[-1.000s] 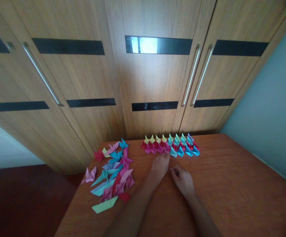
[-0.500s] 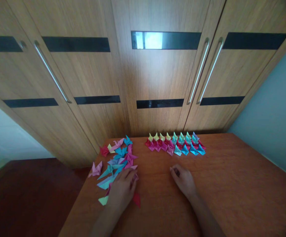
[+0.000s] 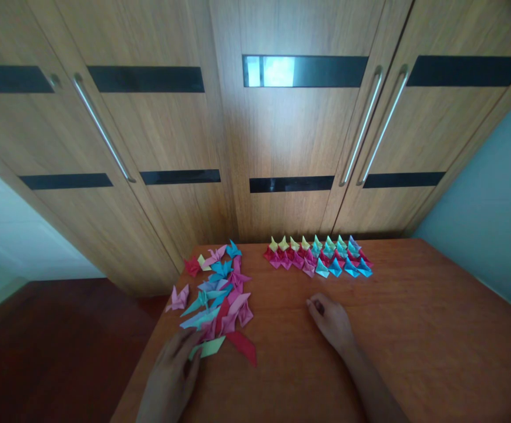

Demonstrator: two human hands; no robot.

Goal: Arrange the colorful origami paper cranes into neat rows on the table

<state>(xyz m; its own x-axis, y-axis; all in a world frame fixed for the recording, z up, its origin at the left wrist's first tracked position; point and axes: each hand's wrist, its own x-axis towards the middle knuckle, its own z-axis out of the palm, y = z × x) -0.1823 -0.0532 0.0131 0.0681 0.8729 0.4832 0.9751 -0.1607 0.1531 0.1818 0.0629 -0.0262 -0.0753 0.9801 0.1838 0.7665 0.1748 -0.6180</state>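
Note:
My left hand [image 3: 171, 367] is at the near end of a loose pile of folded paper cranes [image 3: 220, 270]. Its thumb and fingers are apart and reach the left end of a pale green paper crane [image 3: 211, 348]; whether they press on it I cannot tell. A red folded paper piece [image 3: 243, 346] lies just to the right of that green one. My right hand [image 3: 331, 320] rests on the table with its fingers curled in, and nothing shows in them. Beyond it stand paper cranes in neat rows [image 3: 308, 258], yellow, green, pink, red and blue.
The brown wooden table [image 3: 414, 335] reaches up to a wooden wardrobe [image 3: 291, 135] with metal handles. At its left edge a pink crane [image 3: 178, 298] lies apart from the pile. A pale blue wall [image 3: 493, 217] rises on the right, and dark floor [image 3: 70, 346] shows at the left.
My left hand has moved left and nearer, off the middle of the pile, uncovering pink and red cranes. My right hand stays in place. The view has shifted slightly.

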